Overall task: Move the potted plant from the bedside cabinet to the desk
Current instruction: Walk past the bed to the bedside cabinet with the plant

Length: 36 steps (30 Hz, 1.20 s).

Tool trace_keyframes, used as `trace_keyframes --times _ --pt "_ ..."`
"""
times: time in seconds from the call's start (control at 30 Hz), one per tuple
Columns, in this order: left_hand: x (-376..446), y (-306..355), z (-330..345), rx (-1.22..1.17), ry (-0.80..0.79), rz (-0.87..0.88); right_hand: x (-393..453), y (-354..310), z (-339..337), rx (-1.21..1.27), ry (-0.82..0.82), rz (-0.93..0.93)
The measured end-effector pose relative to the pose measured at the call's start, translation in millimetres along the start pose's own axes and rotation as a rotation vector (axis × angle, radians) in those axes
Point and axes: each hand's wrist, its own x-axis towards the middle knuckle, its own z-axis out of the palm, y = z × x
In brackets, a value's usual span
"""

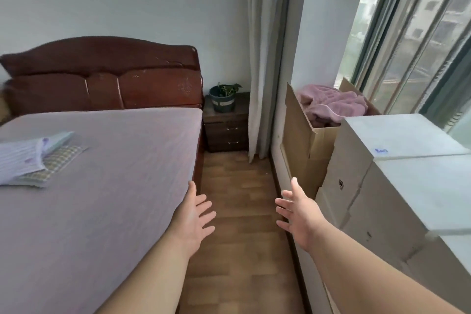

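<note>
A small potted plant [224, 97] with green leaves in a dark round pot stands on top of the dark wooden bedside cabinet [227, 128], far ahead between the bed and the curtain. My left hand [195, 219] is stretched forward over the bed's corner, palm inward, fingers apart and empty. My right hand [298, 214] reaches forward over the floor strip, fingers spread, holding nothing. Both hands are well short of the plant. No desk is in view.
A bed [102, 186] with a dark headboard fills the left, with folded cloth [33, 158] on it. Cardboard boxes [356, 186] line the right wall, one holding a pink blanket [331, 102]. A narrow wooden floor strip [237, 199] leads to the cabinet. A curtain [265, 58] hangs beside it.
</note>
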Motion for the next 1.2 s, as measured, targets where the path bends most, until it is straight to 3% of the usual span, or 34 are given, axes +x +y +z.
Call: trace_keyframes --times 0.27,0.6,0.8,1.2 --pt "107.4 61.1 -19.0 -0.142 0.090 0.021 123.5 -73.4 85.1 -0.082 -0.128 -0.017" --pt "310.5 195.9 -33.4 -0.095 0.061 -0.023 282.8 -185.0 185.2 -0.046 -0.040 -0.021" --pt "408.0 285.0 -4.1 0.028 0.106 0.062 354.6 -244.3 214.5 0.048 0.025 -0.003" --pt "611.8 380.7 75.5 0.024 0.147 -0.008 577.0 -389.4 253.6 0.008 -0.005 0.012"
